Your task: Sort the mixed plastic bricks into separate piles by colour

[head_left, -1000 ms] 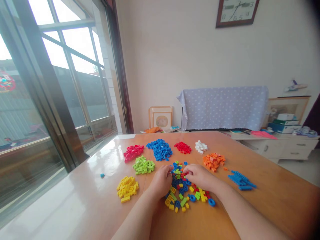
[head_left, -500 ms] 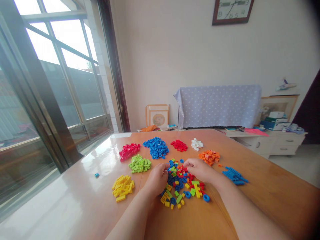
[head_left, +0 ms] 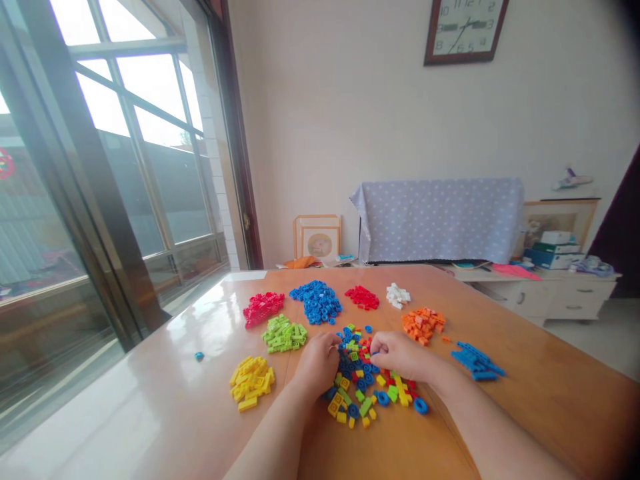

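A mixed pile of small bricks (head_left: 361, 380) in blue, yellow, green and red lies on the wooden table (head_left: 400, 440) between my hands. At the pile's left edge is my left hand (head_left: 319, 363), fingers curled together; whatever they hold is hidden. My right hand (head_left: 397, 353) reaches over the pile's upper right part with its fingers pinched, and what is between them is too small to name. Nearest my left hand is a green brick pile (head_left: 284, 333); an orange pile (head_left: 423, 325) lies beyond my right hand.
Around the mixed pile lie yellow (head_left: 251, 382), pink-red (head_left: 263, 309), blue (head_left: 317, 301), red (head_left: 362, 297) and white (head_left: 398, 295) heaps. Long blue pieces (head_left: 477, 361) are at the right. A small blue piece (head_left: 199, 357) sits alone at the left.
The view has tilted up slightly, so the table sits lower in the picture. My right hand has shifted a little over the pile, closer to its middle.
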The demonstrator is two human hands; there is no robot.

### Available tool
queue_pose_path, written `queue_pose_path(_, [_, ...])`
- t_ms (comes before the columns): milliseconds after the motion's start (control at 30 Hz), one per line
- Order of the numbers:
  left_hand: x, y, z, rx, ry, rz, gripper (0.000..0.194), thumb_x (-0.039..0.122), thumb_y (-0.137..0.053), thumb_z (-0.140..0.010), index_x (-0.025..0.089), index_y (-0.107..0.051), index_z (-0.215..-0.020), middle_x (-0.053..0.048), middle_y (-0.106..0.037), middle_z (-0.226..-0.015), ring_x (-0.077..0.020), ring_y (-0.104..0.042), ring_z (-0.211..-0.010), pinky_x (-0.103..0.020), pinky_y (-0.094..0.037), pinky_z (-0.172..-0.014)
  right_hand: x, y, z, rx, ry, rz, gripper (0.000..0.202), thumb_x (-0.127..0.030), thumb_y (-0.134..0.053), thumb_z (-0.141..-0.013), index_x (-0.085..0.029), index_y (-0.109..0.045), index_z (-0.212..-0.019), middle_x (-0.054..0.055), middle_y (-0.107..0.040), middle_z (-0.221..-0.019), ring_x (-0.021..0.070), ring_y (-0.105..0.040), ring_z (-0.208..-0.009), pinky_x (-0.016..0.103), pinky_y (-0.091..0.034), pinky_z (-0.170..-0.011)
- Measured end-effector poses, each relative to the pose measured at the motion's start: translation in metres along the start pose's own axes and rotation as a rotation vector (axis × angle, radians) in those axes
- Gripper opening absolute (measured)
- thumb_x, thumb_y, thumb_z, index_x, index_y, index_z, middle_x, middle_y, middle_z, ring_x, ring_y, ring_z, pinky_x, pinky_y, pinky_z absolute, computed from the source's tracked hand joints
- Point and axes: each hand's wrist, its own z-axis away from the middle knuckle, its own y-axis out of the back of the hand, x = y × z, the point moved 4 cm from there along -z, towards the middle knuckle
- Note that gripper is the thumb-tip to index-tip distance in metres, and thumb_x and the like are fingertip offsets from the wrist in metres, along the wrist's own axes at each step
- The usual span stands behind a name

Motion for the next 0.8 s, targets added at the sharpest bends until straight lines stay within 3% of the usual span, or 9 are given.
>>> queue_pose_path(167, [-0.003,0.003,0.001,0.024,-0.034,-0.065,0.03,0.012,-0.048,-0.081,0.019,-0.07,-0.1,-0.007,-0.07,-0.102,-0.0196,-0.062,-0.099,-0.026,-0.046,-0.087,-0.024,0.004,-0.007,0.099,0.023,-0.08,0.015,-0.033,-0.064,-0.076,-0.018,-0.06,-0.078,-0.004,-0.056,-0.06,0.0097,-0.047,-0.056,0.019,-0.033,-0.049])
queue_pose_path(333, [-0.001,0.003,0.001,-0.013,0.005,-0.126,0.024,0.012,-0.05,-0.079,0.02,-0.07,-0.087,-0.006,-0.07,-0.088,-0.0193,-0.062,-0.086,-0.026,-0.044,-0.075,-0.048,0.007,-0.033,0.071,-0.042,-0.151,0.019,-0.036,-0.059,-0.082,-0.018,-0.061,-0.086,0.0,-0.063,-0.065,0.0118,-0.057,-0.057,0.019,-0.039,-0.051])
queue_pose_path(467, [-0.001,0.003,0.001,-0.021,0.015,-0.154,0.02,0.013,-0.051,-0.078,0.02,-0.07,-0.082,-0.006,-0.069,-0.084,-0.0197,-0.061,-0.083,-0.027,-0.042,-0.074,-0.047,0.007,-0.064,0.117,-0.107,0.015,0.015,-0.033,-0.062,-0.078,-0.018,-0.065,-0.077,0.001,-0.065,-0.062,0.0121,-0.057,-0.058,0.02,-0.041,-0.054])
queue_pose_path(633, [-0.002,0.004,0.002,-0.021,0.006,-0.15,0.023,0.013,-0.051,-0.078,0.022,-0.071,-0.088,-0.006,-0.07,-0.091,-0.0211,-0.061,-0.088,-0.028,-0.043,-0.079,-0.035,-0.003,-0.098,0.129,-0.159,0.121,0.018,-0.032,-0.068,-0.07,-0.018,-0.065,-0.058,-0.002,-0.053,-0.046,0.0116,-0.05,-0.051,0.022,-0.038,-0.053])
queue_pose_path(800, [-0.002,0.003,0.002,-0.032,0.017,-0.177,0.025,0.014,-0.051,-0.077,0.022,-0.071,-0.09,-0.007,-0.069,-0.094,-0.0224,-0.061,-0.09,-0.03,-0.043,-0.08,-0.032,-0.012,-0.12,0.112,-0.133,0.131,0.011,-0.025,-0.068,-0.066,-0.019,-0.067,-0.057,-0.001,-0.054,-0.046,0.0126,-0.05,-0.053,0.024,-0.039,-0.055])
